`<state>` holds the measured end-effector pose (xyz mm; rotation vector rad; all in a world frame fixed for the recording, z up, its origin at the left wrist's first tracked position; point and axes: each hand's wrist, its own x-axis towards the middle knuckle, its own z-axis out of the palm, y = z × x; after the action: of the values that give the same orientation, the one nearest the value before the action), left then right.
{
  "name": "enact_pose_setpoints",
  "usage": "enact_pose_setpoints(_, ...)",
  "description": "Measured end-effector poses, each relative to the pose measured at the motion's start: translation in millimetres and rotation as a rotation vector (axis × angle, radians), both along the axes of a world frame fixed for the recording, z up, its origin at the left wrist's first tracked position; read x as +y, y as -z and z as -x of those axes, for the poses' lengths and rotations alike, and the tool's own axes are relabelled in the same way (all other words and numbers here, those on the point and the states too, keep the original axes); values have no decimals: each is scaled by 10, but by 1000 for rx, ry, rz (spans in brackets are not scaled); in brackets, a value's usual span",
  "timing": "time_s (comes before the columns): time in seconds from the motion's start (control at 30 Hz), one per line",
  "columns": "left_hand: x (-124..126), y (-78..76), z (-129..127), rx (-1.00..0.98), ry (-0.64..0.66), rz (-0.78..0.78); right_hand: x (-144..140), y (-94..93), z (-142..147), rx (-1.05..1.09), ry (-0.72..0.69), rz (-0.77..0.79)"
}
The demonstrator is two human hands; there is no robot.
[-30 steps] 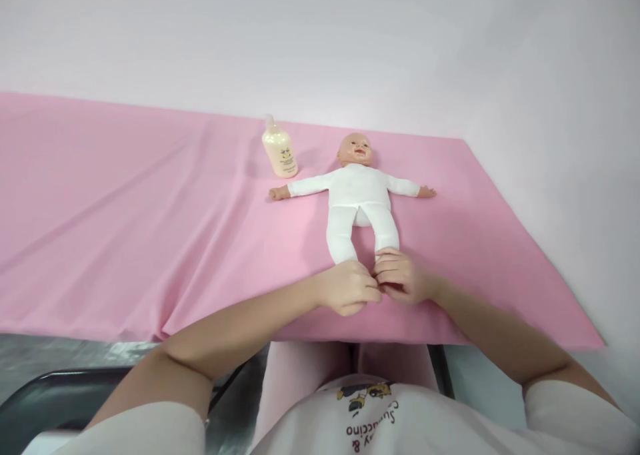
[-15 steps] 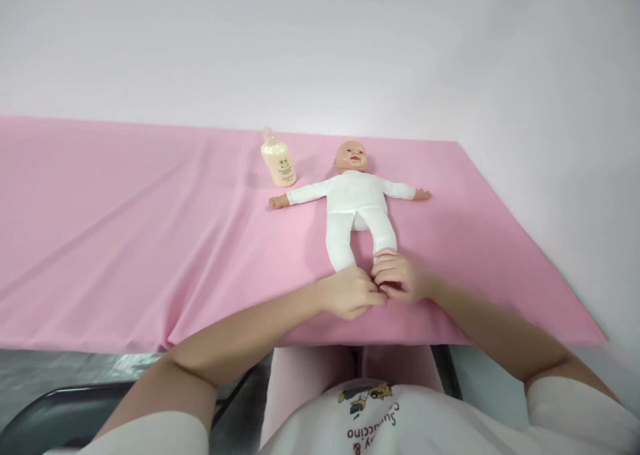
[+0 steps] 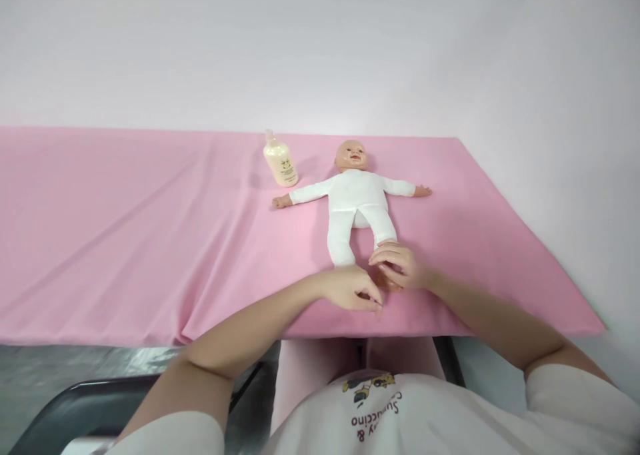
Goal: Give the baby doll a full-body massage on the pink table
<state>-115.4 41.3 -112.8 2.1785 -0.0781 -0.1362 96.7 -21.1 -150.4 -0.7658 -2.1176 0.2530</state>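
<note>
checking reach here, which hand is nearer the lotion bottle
Left. The left hand lies below the lotion bottle, at the doll's feet; the right hand is further right.

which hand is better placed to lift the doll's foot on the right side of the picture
Right, probably. The right hand already curls over that foot of the doll, fingers wrapped on it. The left hand rests lower on the pink cloth, by the other leg's end.

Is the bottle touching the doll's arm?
Apart. The head view shows the bottle standing upright beyond the doll's outstretched arm, with a strip of pink cloth plainly visible between them.
</note>
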Motion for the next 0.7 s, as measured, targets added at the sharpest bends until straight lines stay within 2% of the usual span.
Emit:
enact_pose_setpoints(0.1, 33, -58, -6, 151, 25, 299, 8, 31, -16, 10, 33, 24)
enact_pose_setpoints(0.2, 86, -33, -8, 207, 11, 580, 12, 59, -36, 6, 124, 118)
enact_pose_setpoints(0.3, 163, 62, -4, 128, -38, 934, 17, 75, -49, 16, 245, 227)
enact_pose_setpoints(0.4, 285, 129, 2, -47, -188, 1193, 34, 88, -57, 35, 335, 319)
enact_pose_setpoints(0.5, 452, 114, -3, -258, -500, 1276, 58, 105, -58, 103, 398, 446)
enact_pose_setpoints(0.57, 566, 93, -19, -406, -705, 1260, 70, 107, -51, 168, 417, 556)
enact_pose_setpoints(0.63, 663, 98, -38, -545, -877, 1162, 74, 89, -38, 224, 423, 683)
enact_pose_setpoints(0.7, 734, 142, -49, -638, -1022, 934, 67, 48, -22, 272, 423, 790)
